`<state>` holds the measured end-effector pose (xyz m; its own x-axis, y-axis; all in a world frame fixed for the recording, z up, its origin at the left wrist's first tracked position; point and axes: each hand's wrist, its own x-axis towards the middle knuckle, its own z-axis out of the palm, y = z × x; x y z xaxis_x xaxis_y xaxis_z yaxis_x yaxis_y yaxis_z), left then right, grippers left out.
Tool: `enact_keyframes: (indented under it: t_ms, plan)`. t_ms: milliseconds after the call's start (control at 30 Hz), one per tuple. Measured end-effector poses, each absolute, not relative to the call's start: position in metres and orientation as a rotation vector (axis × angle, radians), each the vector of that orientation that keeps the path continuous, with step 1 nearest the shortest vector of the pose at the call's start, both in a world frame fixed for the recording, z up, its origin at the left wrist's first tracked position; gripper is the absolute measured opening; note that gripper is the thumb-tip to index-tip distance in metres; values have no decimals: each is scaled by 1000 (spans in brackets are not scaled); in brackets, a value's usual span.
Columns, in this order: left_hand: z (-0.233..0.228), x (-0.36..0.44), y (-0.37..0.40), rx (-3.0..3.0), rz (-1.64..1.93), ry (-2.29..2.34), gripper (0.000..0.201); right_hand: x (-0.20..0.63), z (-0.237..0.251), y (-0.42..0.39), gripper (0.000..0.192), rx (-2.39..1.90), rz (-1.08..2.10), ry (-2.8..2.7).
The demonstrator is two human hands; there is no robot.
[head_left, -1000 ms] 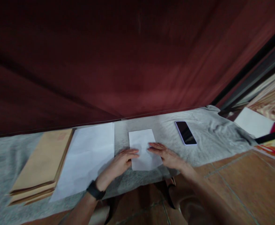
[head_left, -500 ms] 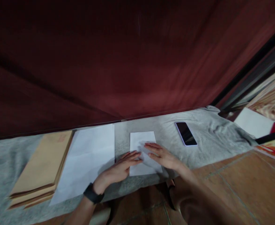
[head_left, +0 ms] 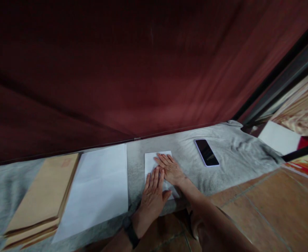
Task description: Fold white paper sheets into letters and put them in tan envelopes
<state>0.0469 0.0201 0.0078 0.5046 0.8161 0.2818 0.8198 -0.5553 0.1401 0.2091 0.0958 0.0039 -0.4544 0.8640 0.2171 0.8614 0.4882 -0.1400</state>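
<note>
A small white sheet of paper [head_left: 149, 161], seemingly folded, lies flat on the grey cloth under both hands. My left hand [head_left: 154, 192] rests on its lower part, palm down, fingers stretched out and pointing away from me. Farther up the paper, my right hand [head_left: 169, 169] lies flat with its fingers extended toward the upper left. The two hands touch or overlap near the paper's middle. Much of the sheet is hidden beneath them. Neither hand grips anything. A dark band [head_left: 130, 231] is around my left wrist.
Left of the hands lie large white sheets [head_left: 98, 189] and a stack of brown envelopes [head_left: 43, 192]. A phone in a pale purple case [head_left: 206, 153] sits to the right. Grey cloth [head_left: 235, 157] covers the bench, a dark red curtain [head_left: 143, 87] hangs behind, and tiled floor [head_left: 264, 203] shows in front.
My left hand has turned from reaching sideways to pointing forward, now flat on the paper. My right hand has flattened and moved slightly. The whole view has shifted a little.
</note>
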Motion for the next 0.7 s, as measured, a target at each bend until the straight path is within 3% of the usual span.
enact_keyframes:
  t_ms: [500, 700]
  plan:
    - [33, 37, -5, -2912, -322, -1123, 49, 216, 4, 128, 53, -1820, -93, -2226]
    - [31, 41, -10, -2990, -266, -927, 51, 196, 15, 110, 51, -1510, 54, -2465]
